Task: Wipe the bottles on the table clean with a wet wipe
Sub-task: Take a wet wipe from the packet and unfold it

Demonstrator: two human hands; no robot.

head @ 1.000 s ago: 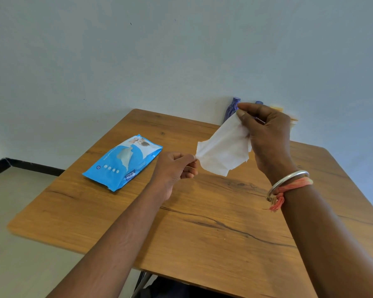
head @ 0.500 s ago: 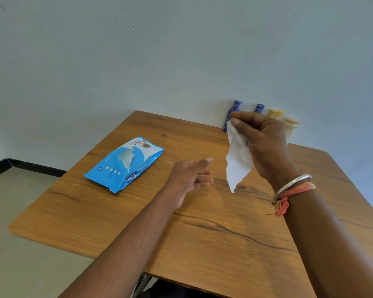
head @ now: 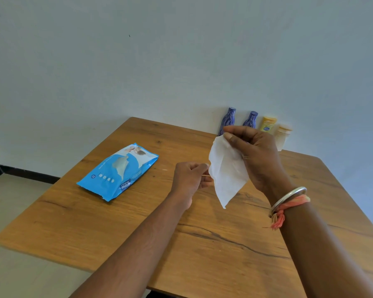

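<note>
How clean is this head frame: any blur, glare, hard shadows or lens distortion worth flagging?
Head view: light is soft and even, with no glare and no hard shadows on the table. The wet wipe, both hands and the wipes pack look sharp. The bottles at the far edge appear small, their labels unreadable. Wide-angle distortion shows: the table edges splay outward and the bottles lean.

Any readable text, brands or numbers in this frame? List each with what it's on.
"mee": partly legible brand word near the close end of the blue wipes pack; the letters above it are too blurred to read.
Small number in a circle on the same pack: too small to be sure.
Blue oval logo on the yellow bottle: too small to read.
Two purple bottles and the cream bottle: no legible text.
</note>
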